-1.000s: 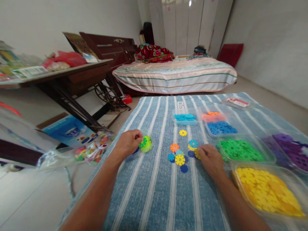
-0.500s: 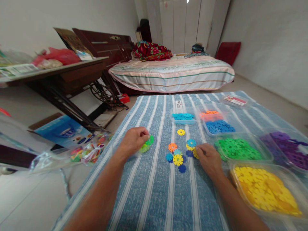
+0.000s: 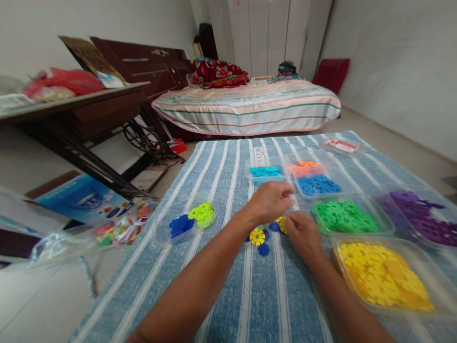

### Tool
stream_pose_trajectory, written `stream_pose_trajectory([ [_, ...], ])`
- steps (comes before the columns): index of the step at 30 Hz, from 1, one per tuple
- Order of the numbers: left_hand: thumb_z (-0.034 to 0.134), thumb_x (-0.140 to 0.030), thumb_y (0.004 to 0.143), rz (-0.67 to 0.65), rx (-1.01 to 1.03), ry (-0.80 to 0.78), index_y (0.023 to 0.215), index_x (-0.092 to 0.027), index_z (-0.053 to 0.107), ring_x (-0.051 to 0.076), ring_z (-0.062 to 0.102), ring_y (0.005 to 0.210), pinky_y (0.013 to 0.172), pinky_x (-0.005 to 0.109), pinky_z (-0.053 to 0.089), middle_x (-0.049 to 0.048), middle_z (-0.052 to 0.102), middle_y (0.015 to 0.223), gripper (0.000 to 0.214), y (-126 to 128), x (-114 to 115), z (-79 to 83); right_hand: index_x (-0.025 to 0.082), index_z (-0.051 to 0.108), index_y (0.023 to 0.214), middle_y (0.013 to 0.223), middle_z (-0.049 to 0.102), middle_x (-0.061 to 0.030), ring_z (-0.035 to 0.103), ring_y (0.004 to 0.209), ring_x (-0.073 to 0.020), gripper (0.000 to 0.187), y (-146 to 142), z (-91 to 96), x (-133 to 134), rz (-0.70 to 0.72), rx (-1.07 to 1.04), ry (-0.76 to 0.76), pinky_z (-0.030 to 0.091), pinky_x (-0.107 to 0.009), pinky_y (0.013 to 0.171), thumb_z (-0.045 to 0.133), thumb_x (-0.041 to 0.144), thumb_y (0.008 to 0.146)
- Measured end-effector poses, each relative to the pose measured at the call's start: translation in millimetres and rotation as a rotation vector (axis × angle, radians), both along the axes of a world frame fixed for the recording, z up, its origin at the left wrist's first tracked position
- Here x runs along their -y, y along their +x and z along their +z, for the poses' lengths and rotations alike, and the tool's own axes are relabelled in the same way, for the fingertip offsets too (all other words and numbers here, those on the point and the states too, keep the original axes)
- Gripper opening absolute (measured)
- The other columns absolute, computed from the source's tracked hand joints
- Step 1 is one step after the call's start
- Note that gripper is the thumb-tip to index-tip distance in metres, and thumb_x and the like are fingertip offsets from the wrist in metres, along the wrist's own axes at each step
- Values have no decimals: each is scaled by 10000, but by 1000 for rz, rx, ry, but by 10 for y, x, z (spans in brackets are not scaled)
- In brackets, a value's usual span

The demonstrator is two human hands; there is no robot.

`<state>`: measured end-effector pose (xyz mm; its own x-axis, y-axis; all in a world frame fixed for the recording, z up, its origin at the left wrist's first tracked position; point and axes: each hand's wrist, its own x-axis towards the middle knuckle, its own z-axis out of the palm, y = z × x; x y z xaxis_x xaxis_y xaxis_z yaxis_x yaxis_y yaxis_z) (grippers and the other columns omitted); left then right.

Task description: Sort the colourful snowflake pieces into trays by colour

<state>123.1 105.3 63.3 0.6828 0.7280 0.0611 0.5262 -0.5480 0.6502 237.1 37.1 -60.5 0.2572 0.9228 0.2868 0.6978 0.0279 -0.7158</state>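
My left hand (image 3: 268,202) reaches across the striped blue cloth (image 3: 228,290) and hovers over a small cluster of flat flower-shaped discs (image 3: 257,236); its fingers are curled in a pinch and what they hold is hidden. My right hand (image 3: 303,233) rests on the cloth right beside it, fingers bent against a yellow disc (image 3: 282,224) at the cluster's edge. A clear tray (image 3: 167,225) to the left holds dark blue and lime discs, with no hand near it.
Clear trays of discs line the right side: yellow (image 3: 383,275), green (image 3: 342,216), purple (image 3: 421,219), blue with orange (image 3: 314,183), and cyan (image 3: 264,171). A plastic bag of mixed pieces (image 3: 117,228) lies off the cloth at left. A wooden table (image 3: 89,112) and a bed (image 3: 246,107) stand behind.
My left hand left the lime and blue tray and swung right to the loose discs beside my right hand. The camera view shifted slightly.
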Motion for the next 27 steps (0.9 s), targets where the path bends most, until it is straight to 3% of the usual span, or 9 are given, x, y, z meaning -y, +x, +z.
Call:
stream_pose_trajectory([
  [2, 538, -186, 751, 25, -200, 40, 781, -147, 660, 146, 572, 702, 669, 261, 428, 21, 635, 718, 131, -261, 20, -86, 195, 639, 703, 718, 620, -28, 523, 729, -176, 303, -2, -2, -6, -4, 1, 5, 347, -281, 658, 433, 368, 842],
  [5, 525, -193, 749, 91, -392, 82, 833, -172, 660, 163, 584, 737, 675, 263, 413, 28, 641, 768, 160, -597, 97, -259, 199, 639, 700, 713, 618, -27, 522, 725, -173, 298, -2, -14, -11, -1, 6, 20, 346, -279, 658, 439, 368, 841],
  [8, 526, -214, 753, 126, -493, 102, 894, -194, 643, 177, 588, 801, 700, 267, 413, 34, 636, 838, 184, -749, 200, -379, 201, 635, 683, 699, 614, -23, 520, 720, -168, 298, -1, -22, -10, 3, 13, 43, 350, -275, 663, 437, 361, 838],
  [15, 546, -310, 769, 118, -563, 141, 853, -198, 608, 198, 575, 813, 688, 281, 410, 41, 597, 828, 154, -742, 274, -409, 198, 634, 693, 706, 614, -22, 526, 733, -170, 295, -3, -10, 5, -2, 24, 31, 353, -273, 667, 443, 367, 840],
  [20, 456, -248, 820, 117, -562, 127, 839, -213, 626, 185, 574, 811, 703, 274, 408, 37, 587, 812, 175, -725, 218, -432, 202, 639, 695, 717, 621, -25, 531, 736, -168, 301, 2, -24, 0, 3, 24, 41, 362, -274, 674, 437, 368, 843],
  [27, 517, -195, 748, 77, -523, 84, 861, -230, 636, 163, 558, 813, 696, 247, 397, 10, 597, 829, 168, -739, 140, -479, 203, 639, 701, 722, 622, -26, 532, 751, -174, 304, 13, -54, -17, 2, 31, 38, 365, -281, 693, 439, 382, 844],
])
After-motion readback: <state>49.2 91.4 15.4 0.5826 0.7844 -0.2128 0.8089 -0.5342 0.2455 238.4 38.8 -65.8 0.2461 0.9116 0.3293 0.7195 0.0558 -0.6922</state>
